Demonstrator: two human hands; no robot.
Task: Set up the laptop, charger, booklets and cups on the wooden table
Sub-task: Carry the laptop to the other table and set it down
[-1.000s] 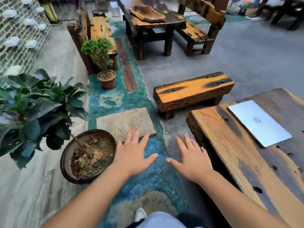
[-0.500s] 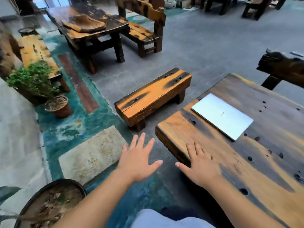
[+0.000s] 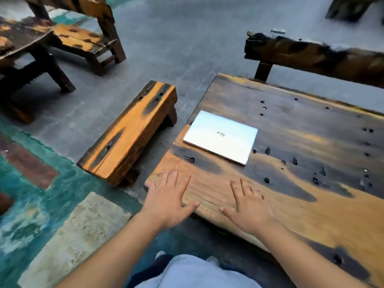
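A grey concrete floor (image 3: 176, 48) is seen, patched with teal paint (image 3: 41, 194); a low wooden stool (image 3: 128, 134) and a backed seat (image 3: 83, 38) are placed upon it.

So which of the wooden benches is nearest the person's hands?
The low orange backless bench, just left of the wooden table by the left hand. The backed bench at top left and the dark one behind the table sit farther off.

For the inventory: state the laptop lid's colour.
Silver, with a small dark logo; laptop is closed, seen in the head view.
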